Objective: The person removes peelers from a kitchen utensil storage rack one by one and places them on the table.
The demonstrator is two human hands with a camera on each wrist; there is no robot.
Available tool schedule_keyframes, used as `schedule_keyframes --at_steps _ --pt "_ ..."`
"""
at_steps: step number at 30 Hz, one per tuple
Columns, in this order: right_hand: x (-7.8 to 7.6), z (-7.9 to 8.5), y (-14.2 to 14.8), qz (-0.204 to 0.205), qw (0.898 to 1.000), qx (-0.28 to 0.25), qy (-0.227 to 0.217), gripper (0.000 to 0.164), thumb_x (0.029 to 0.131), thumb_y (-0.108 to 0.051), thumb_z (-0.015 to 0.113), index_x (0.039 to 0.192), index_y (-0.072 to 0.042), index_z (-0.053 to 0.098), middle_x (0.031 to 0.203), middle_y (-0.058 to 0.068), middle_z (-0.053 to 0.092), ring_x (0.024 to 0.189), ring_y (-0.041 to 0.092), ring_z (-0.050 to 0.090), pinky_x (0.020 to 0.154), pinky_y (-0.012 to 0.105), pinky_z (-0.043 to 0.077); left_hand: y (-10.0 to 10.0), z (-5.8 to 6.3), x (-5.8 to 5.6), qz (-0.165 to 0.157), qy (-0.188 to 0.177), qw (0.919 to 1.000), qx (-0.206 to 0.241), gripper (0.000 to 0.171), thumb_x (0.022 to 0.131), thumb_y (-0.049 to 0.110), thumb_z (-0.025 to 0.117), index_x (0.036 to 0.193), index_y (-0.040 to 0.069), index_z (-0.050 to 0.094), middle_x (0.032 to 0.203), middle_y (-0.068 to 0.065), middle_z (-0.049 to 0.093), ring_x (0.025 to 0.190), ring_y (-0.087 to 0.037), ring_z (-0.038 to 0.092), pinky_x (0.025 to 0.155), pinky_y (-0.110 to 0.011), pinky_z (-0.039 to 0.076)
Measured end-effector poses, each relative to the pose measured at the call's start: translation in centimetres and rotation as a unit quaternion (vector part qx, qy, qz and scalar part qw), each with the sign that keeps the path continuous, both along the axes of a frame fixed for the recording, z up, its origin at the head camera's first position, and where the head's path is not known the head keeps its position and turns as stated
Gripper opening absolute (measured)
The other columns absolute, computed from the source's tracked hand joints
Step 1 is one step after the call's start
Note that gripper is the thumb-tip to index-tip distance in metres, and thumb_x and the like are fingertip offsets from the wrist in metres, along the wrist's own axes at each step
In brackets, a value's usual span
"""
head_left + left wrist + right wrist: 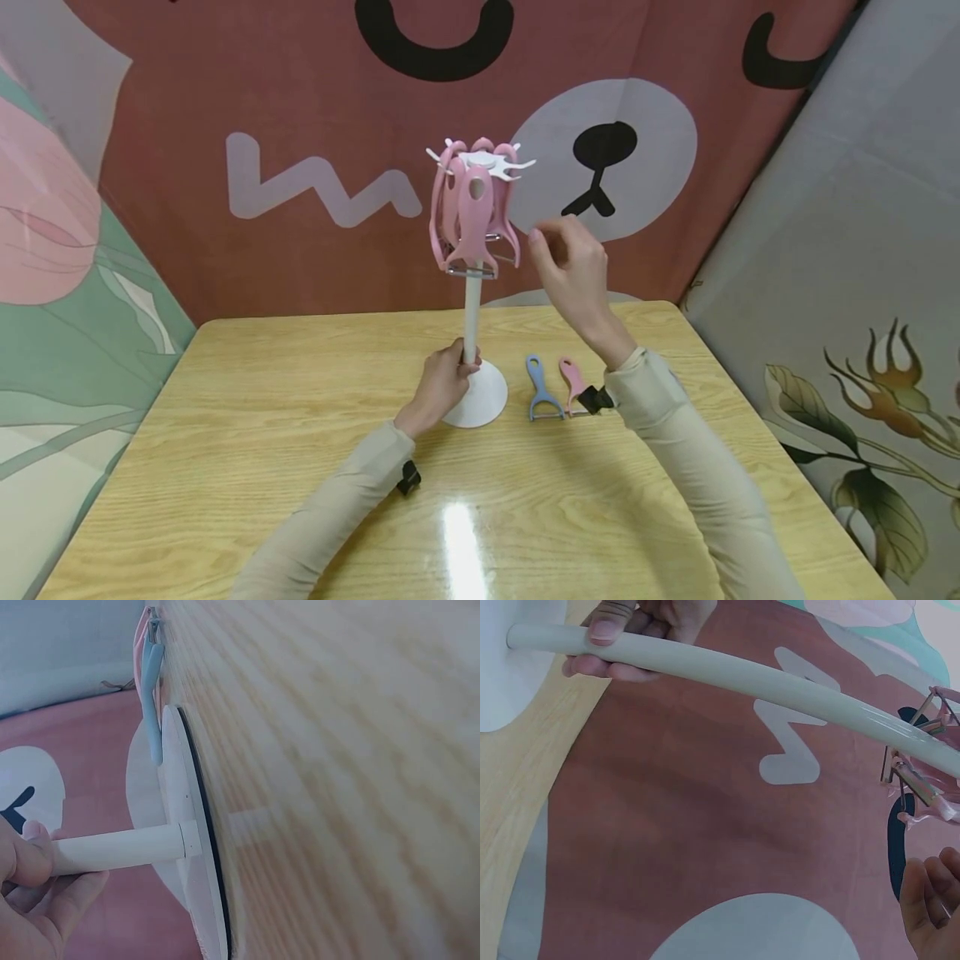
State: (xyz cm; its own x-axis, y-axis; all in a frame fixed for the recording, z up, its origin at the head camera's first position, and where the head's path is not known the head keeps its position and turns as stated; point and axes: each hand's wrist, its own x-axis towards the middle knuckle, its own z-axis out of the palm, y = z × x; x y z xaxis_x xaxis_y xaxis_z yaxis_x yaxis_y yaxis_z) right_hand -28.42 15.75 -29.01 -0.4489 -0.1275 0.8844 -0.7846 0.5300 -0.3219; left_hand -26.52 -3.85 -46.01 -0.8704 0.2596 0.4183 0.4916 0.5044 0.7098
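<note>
- Fingers of my left hand [435, 385], in the head view, are curled round the low part of a slim white pole [472, 312], just above its flat, round white base [487, 400]; I suppose this is for steadying, since the weight is high.
- At the top, several pink, Y-shaped, plastic-looking peelers [474, 221] hang from a white, star-like crown of hooks [483, 158]. The front one hangs with handle up and blade down. Some hook tips at the right look free.
- My right hand [573, 267] is beside these peelers, apart from them, with loosely bent fingers and nothing visible in them.
- On the pale wooden table [225, 467], one blue Y-shaped peeler [536, 375] and one loose pink peeler [572, 377] lie near the base, handles away from me, probably so for easy reach.
- In the left wrist view, thumb and fingers pinch the pole from both sides; the base lies flat, therefore the pole stands upright.
- In the right wrist view, the hanging blades point towards the base. My right fingers are bent, near them; I see no contact.
</note>
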Motion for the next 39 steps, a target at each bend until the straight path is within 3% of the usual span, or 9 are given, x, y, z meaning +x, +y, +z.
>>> schedule_keyframes --at_steps 8,15,21,31,39 --pt "0.4 1.1 -1.2 0.053 0.998 -0.020 -0.018 0.019 0.092 0.006 0.061 0.110 0.012 0.066 0.093 0.025 0.059 0.076 0.034 0.058 0.067 0.020 0.044 0.0 0.0 0.0 0.001 -0.003 1.0000 -0.003 0.009 0.092 -0.002 0.066 0.099 0.002 0.063 0.088 -0.006 0.067 0.087 -0.024 0.068 0.077 -0.039 0.056" --pt "-0.4 1.4 -1.8 0.119 0.992 -0.005 -0.042 0.029 0.095 -0.002 0.062 0.123 0.007 0.060 0.107 0.022 0.058 0.086 0.027 0.059 0.073 0.026 0.050 0.0 0.1 0.1 0.000 -0.012 0.9999 -0.004 0.009 0.093 -0.002 0.065 0.100 0.001 0.062 0.089 -0.006 0.067 0.088 -0.023 0.068 0.078 -0.038 0.056" --pt "-0.4 1.5 -2.5 0.131 0.991 0.012 -0.035 0.034 0.098 -0.005 0.058 0.129 0.007 0.054 0.113 0.021 0.056 0.090 0.028 0.058 0.075 0.030 0.051 0.0 0.0 0.1 0.000 -0.003 1.0000 -0.007 0.009 0.092 -0.002 0.066 0.100 0.001 0.062 0.088 -0.006 0.067 0.088 -0.024 0.068 0.079 -0.038 0.056" --pt "-0.5 1.6 -3.0 0.136 0.984 -0.058 -0.102 0.030 0.101 -0.001 0.051 0.129 0.008 0.055 0.113 0.022 0.060 0.092 0.026 0.057 0.074 0.024 0.048 -0.1 -0.1 0.0 0.001 -0.004 1.0000 -0.007 0.009 0.092 -0.002 0.067 0.099 0.002 0.062 0.088 -0.004 0.067 0.088 -0.024 0.068 0.079 -0.039 0.056" --pt "-0.7 1.7 -3.1 0.170 0.975 -0.081 -0.114 0.026 0.104 0.000 0.045 0.124 0.011 0.056 0.107 0.022 0.060 0.087 0.018 0.056 0.068 0.025 0.048 -0.1 -0.1 0.0 0.003 -0.005 0.9999 -0.013 0.009 0.092 -0.002 0.067 0.098 0.003 0.062 0.088 -0.004 0.066 0.088 -0.023 0.068 0.079 -0.039 0.056"
